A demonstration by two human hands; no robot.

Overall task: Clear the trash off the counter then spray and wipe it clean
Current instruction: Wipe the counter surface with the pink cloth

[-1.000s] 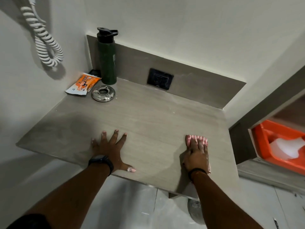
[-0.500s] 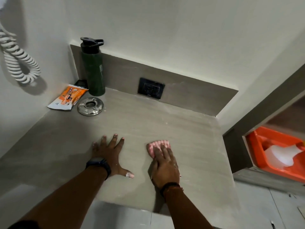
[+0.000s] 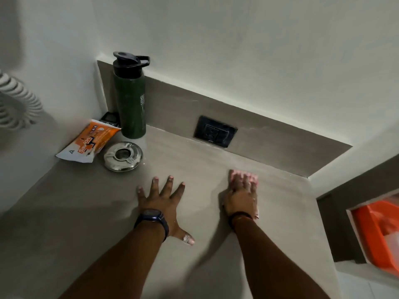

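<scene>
My right hand (image 3: 241, 196) presses flat on a pink cloth (image 3: 233, 175) on the grey counter (image 3: 194, 160), a little short of the back splash. Only the cloth's far edge and a corner by my wrist show. My left hand (image 3: 160, 201) lies flat on the counter with fingers spread, holding nothing, to the left of the cloth. An orange and white wipes packet (image 3: 89, 141) lies in the far left corner.
A dark green bottle (image 3: 130, 98) stands in the back left corner, with a steel ashtray (image 3: 123, 156) in front of it and a small black device (image 3: 109, 118) behind the packet. A black wall socket (image 3: 214, 134) sits in the back splash. An orange bin (image 3: 376, 234) is at right.
My right hand has slid the pink cloth from the front right edge to the middle, then away toward the back splash. My left hand has stayed planted on the counter.
</scene>
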